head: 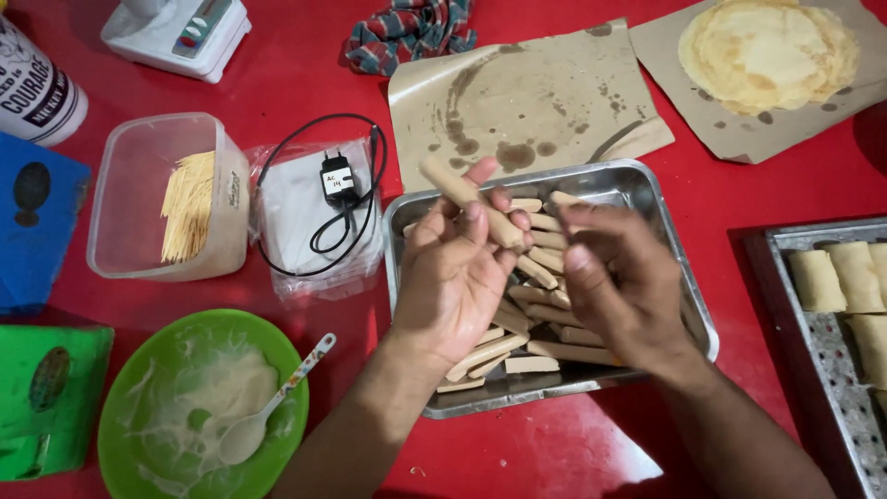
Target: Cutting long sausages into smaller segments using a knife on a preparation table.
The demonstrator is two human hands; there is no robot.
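Note:
My left hand (453,277) is raised palm up over a steel tray (637,189) and grips a long tan stick of food (467,199) between thumb and fingers. My right hand (624,286) hovers just to its right with fingers bent, close to the stick's lower end; whether it touches the stick I cannot tell. The tray beneath holds several similar tan sticks (545,346). A stack of thin round pancakes (767,51) lies on brown paper at the top right.
A green bowl (120,411) of white paste with a spoon (268,407) sits at the lower left. A clear box of thin sticks (189,203), a charger on plastic bags (337,180), oil-stained brown paper (517,97) and a second tray with wrapped rolls (845,273) surround the work area.

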